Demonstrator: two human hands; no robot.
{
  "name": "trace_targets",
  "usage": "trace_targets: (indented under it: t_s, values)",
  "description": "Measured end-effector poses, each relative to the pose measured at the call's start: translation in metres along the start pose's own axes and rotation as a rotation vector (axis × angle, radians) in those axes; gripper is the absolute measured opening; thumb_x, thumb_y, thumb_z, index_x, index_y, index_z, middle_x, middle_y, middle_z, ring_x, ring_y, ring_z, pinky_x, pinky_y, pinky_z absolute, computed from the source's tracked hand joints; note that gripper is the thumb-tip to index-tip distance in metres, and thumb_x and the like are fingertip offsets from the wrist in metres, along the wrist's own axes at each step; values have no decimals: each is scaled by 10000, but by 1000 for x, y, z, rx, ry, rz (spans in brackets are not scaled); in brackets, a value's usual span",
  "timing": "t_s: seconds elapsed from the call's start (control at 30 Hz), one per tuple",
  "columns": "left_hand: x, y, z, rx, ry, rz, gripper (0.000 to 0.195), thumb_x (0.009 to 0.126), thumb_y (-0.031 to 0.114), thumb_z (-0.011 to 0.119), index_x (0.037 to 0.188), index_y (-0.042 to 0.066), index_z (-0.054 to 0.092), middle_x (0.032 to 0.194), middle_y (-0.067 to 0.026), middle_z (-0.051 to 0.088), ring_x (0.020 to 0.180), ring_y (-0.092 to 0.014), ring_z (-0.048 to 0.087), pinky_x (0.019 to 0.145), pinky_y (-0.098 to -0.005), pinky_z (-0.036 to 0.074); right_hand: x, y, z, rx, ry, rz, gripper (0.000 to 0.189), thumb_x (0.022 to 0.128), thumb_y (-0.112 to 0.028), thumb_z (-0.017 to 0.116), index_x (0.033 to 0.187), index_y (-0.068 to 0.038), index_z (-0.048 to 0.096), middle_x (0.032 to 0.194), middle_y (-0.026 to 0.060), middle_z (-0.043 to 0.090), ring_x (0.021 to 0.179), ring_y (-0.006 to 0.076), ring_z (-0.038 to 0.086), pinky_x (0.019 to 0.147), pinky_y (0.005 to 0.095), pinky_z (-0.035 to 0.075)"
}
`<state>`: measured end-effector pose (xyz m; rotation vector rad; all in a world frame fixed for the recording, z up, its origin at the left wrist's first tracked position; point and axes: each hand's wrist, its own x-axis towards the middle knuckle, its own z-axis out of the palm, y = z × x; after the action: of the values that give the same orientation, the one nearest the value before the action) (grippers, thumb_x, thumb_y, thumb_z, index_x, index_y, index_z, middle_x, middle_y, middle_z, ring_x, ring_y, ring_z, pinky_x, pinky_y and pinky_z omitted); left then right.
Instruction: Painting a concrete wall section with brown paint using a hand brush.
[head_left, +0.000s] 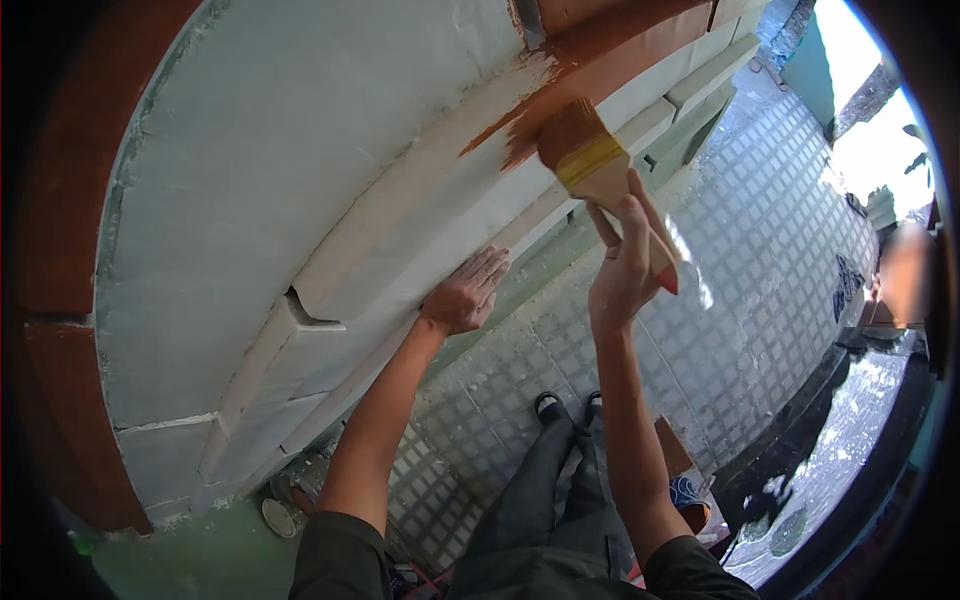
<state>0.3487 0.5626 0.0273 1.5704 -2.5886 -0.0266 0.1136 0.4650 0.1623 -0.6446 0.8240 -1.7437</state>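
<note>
My right hand (626, 262) grips the wooden handle of a wide flat paintbrush (596, 165) with a yellow band and a red handle end. Its bristles, loaded with reddish-brown paint, meet the pale raised block moulding (375, 255) of a wall. A wet brown painted stretch (630, 49) runs from the brush towards the top of the view, ending in a ragged edge. My left hand (465, 292) holds nothing and lies palm down on the lower white ledge, fingers extended, apart from the brush.
Brown finished blocks (64, 172) border the grey-white wall panel (300, 135) on the left. Beneath me is a patterned tile floor (720, 315). A round tin or lid (279, 517) sits at the wall's foot. A blue patterned container (684, 491) stands beside my right arm. Another person (904, 277) is at the far right.
</note>
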Motion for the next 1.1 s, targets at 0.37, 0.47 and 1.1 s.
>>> trace_targets:
  t_s: [0.37,0.47,1.1]
  values:
    - [-7,-7,9,101,-204,-34,697,1004,408,450,1592,43,368,1692,-121,328,1574,-308,290,1300,-473,236,-84,4,-28,-186,-586,228,320,926,-43,677,1222,61,742,887,119,720,810,142,648,730,276,507]
    - [-4,-3,6,-85,-60,-57,720,894,205,640,1551,-10,437,1661,-149,389,1547,-342,344,1283,-463,287,-38,8,-28,-95,-397,188,327,962,-74,669,1244,81,723,1003,156,734,886,178,698,786,287,569]
    - [-11,-12,17,-12,-163,-51,759,946,325,605,1601,47,342,1690,-137,319,1561,-324,303,1284,-506,253,-59,-7,-27,-71,-647,336,280,949,-45,671,1190,66,757,996,138,751,823,170,679,774,264,540]
